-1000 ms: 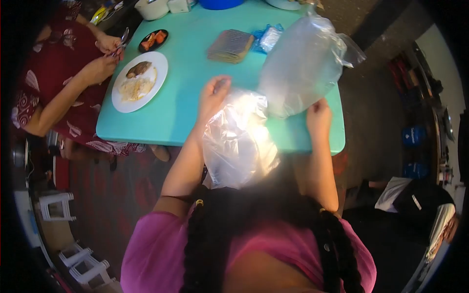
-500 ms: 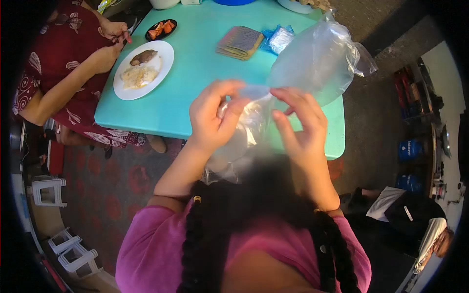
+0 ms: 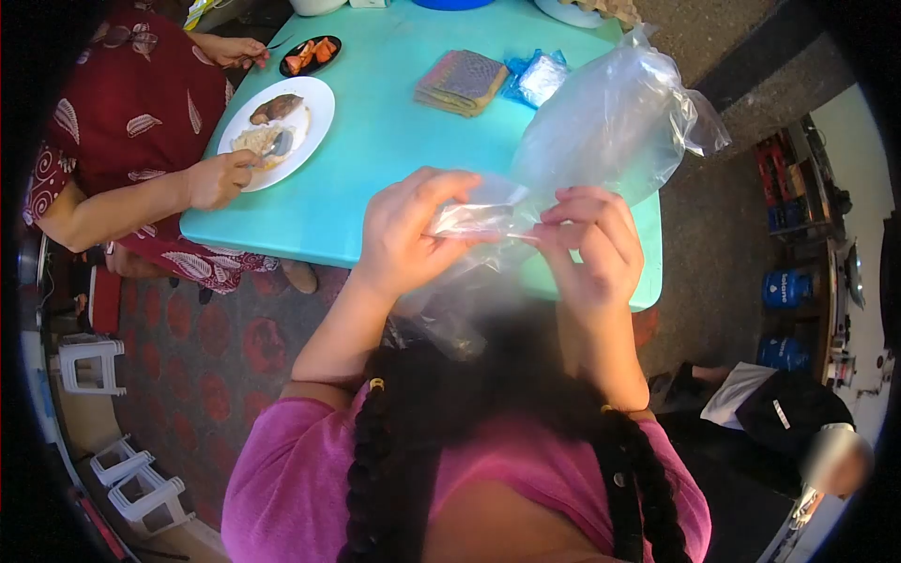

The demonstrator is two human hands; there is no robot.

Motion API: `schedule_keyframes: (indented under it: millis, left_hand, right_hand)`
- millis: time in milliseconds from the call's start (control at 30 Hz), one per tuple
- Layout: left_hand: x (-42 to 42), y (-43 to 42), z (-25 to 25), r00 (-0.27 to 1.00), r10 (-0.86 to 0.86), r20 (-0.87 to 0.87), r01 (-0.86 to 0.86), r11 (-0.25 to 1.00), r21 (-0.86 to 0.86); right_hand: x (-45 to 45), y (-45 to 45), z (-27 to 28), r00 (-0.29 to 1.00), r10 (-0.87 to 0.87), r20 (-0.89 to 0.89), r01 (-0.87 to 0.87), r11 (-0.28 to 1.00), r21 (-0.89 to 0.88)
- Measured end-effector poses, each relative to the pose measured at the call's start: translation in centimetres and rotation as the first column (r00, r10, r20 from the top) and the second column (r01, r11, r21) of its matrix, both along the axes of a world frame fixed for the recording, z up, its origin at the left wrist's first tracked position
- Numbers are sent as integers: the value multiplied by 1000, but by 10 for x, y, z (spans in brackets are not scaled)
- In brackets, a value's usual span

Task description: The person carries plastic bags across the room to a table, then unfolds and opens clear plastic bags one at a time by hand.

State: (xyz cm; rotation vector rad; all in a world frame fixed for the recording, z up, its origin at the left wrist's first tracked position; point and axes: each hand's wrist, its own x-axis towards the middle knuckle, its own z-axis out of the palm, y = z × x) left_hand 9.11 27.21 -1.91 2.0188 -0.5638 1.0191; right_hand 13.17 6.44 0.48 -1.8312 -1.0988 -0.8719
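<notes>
A clear plastic bag [image 3: 474, 218] stretches between my two hands over the table's front edge. My left hand [image 3: 413, 225] is wrapped round its left side, thumb beneath. With thumb and fingers, my right hand [image 3: 593, 239] pinches the bag's edge on the right. The loose lower part of the bag hangs toward my lap, blurred. Just beyond my right hand, a large puffed-up clear plastic bag [image 3: 601, 131] lies on the table's right side. Behind it sits a small blue and clear plastic packet [image 3: 537, 79].
On the turquoise table [image 3: 375, 122] lie a folded cloth [image 3: 460, 83], a white plate [image 3: 324, 113] of food and a black dish [image 3: 321, 64]. At left, a person in a dark red dress [image 3: 131, 113] eats with a spoon. Another person [image 3: 788, 413] is at lower right.
My right fingers have curled in and pinched the bag's edge, which now stretches lower between my hands. The other person's near hand has moved down to the plate with a spoon.
</notes>
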Motion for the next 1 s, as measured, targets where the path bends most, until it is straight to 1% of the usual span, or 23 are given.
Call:
schedule_keyframes:
  millis: [33,167,233,267,333,367,433,467,533,567,600,667,700,733,800,867,933,967,1000]
  left_hand:
    - [0,1,-1,1000,-1,-31,1,1000,0]
    - [1,12,-3,1000,10,-25,-9,999,47]
    - [0,15,-6,990,-38,-138,36,999,-14]
    - [-1,14,-4,990,-37,-137,35,999,-17]
    - [-4,10,0,971,-83,-226,55,990,-130]
    - [-4,10,-1,971,-86,-224,57,990,-132]
    - [-5,11,-3,922,-215,-323,132,957,-258]
    - [-4,12,-3,921,-218,-322,134,956,-262]
    - [-4,15,-4,888,-259,-381,182,957,-225]
    - [-4,12,-5,886,-263,-381,187,956,-226]
    - [-3,9,-5,872,-279,-402,184,948,-258]
    - [-3,3,-5,853,-303,-426,188,938,-291]
    - [-3,0,-4,852,-307,-424,199,939,-279]
    - [-2,-3,-2,852,-311,-421,211,940,-267]
    - [-3,-7,0,847,-312,-431,216,942,-258]
    - [-3,-6,-1,844,-307,-439,214,945,-248]
    - [-2,-5,-4,854,-298,-426,223,950,-218]
    - [-2,-6,-4,856,-295,-425,220,951,-219]
    - [-2,-7,-3,869,-273,-413,211,959,-190]
  right_hand:
    - [-1,-2,-2,998,-11,70,12,1000,-19]
    - [-4,-8,-4,994,-59,86,62,998,-26]
    - [-3,-13,-6,993,-97,72,98,995,-17]
    - [-2,-15,-6,993,-96,74,97,995,-20]
    - [-1,-18,-7,991,-130,40,130,991,-21]
    - [0,-22,-8,990,-131,42,132,991,-24]
    - [2,-27,-8,992,-127,5,127,988,-83]
    - [1,-25,-6,992,-129,6,129,988,-87]
    - [-5,-20,-3,981,-65,-183,83,992,92]
    - [-6,-22,-6,980,-27,-198,51,992,116]
    - [-7,-24,-3,980,-32,-197,55,992,116]
    - [-8,-25,5,970,88,-227,-96,995,-26]
    - [-5,-23,6,965,123,-232,-138,989,-49]
    - [-3,-20,8,966,115,-232,-130,990,-49]
    - [-1,-13,15,972,118,-203,-162,962,-219]
    - [-1,-10,12,969,113,-222,-161,964,-213]
    - [-1,-11,8,930,42,-364,-137,961,-239]
    - [0,-11,5,931,45,-363,-140,961,-239]
    - [2,-11,1,913,62,-404,-155,967,-204]
